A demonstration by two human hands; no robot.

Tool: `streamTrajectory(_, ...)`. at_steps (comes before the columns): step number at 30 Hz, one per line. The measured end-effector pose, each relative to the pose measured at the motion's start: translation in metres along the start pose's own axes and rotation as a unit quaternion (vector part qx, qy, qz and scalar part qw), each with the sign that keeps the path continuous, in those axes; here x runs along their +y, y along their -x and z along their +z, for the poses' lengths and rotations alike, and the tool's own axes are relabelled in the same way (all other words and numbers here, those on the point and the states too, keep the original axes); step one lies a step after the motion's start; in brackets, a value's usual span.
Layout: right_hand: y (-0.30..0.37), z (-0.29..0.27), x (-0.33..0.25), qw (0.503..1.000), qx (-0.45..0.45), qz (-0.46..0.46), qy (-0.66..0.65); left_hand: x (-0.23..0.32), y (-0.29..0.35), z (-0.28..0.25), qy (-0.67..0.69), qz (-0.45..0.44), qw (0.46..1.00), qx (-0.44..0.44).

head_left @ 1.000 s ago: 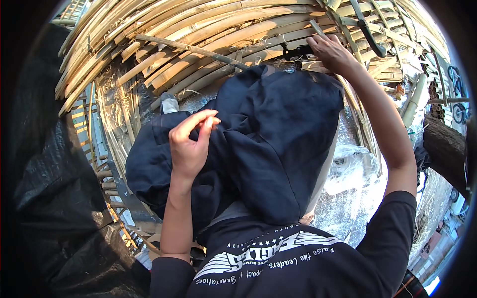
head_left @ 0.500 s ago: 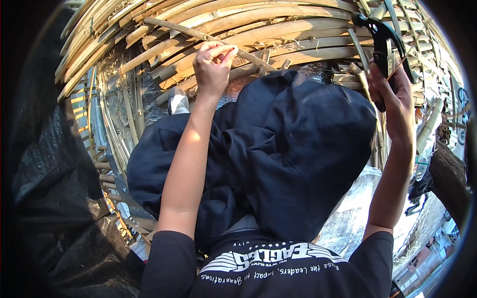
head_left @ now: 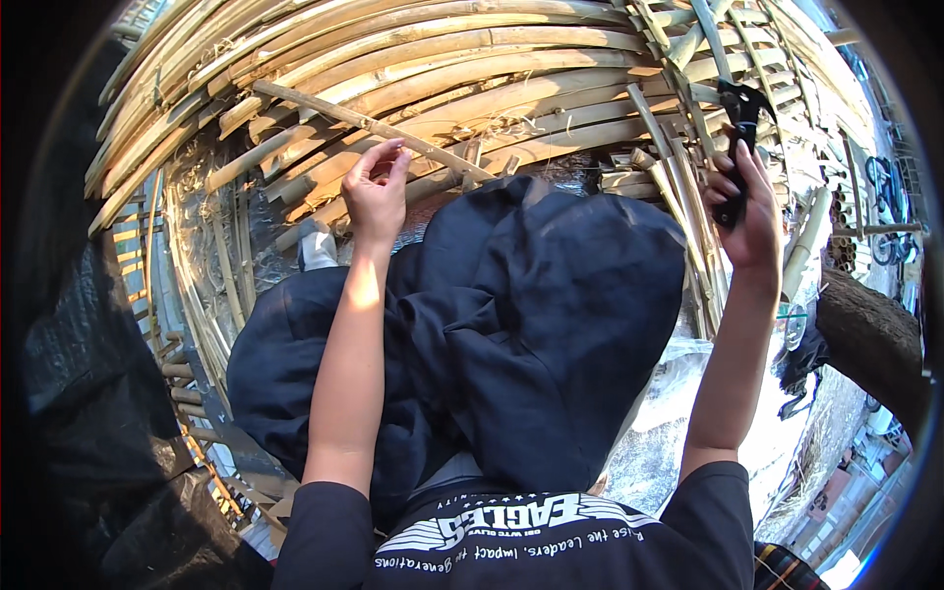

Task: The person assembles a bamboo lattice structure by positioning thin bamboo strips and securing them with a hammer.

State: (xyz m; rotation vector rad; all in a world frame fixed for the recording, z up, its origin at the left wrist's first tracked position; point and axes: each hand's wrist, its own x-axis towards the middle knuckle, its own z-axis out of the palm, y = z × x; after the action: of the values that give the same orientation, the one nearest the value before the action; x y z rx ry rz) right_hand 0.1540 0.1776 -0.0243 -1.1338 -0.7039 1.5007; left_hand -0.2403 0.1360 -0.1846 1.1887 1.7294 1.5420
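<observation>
My left hand is raised beyond my left knee, its thumb and bent fingers drawn close together at the tips. Whatever they pinch, if anything, is too small to make out. Just past it a split bamboo strip lies slanted across the bamboo pile. On the right, my right hand is wrapped round the handle of a black tool with a hammer-like head; the head points away from me.
Long bamboo slats fill the far side. Upright bamboo strips stand beside my right knee. A thick brown log lies at the right, near silvery sheeting. Black sheeting hangs at the left.
My view has shifted, so most things sit farther left. The left hand has drawn back from the slanted strip. My right hand has turned the black tool, which now looks narrower and more upright.
</observation>
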Motion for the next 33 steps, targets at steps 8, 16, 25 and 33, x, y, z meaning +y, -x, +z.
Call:
streamTrajectory(8,0.055,0.049,0.041,0.997,0.055,-0.054,0.011,-0.019,-0.013,-0.003,0.03,0.032,0.999,0.019)
streamTrajectory(16,0.069,0.075,0.096,0.954,0.005,-0.167,0.248,-0.016,-0.014,0.015,-0.121,0.081,0.989,-0.009)
streamTrajectory(25,0.062,0.073,0.094,0.957,0.003,-0.14,0.252,-0.029,-0.018,0.017,-0.163,0.137,0.977,-0.01)
streamTrajectory(33,0.063,0.075,0.095,0.959,-0.004,-0.127,0.254,-0.029,-0.022,0.016,-0.185,0.155,0.97,-0.011)
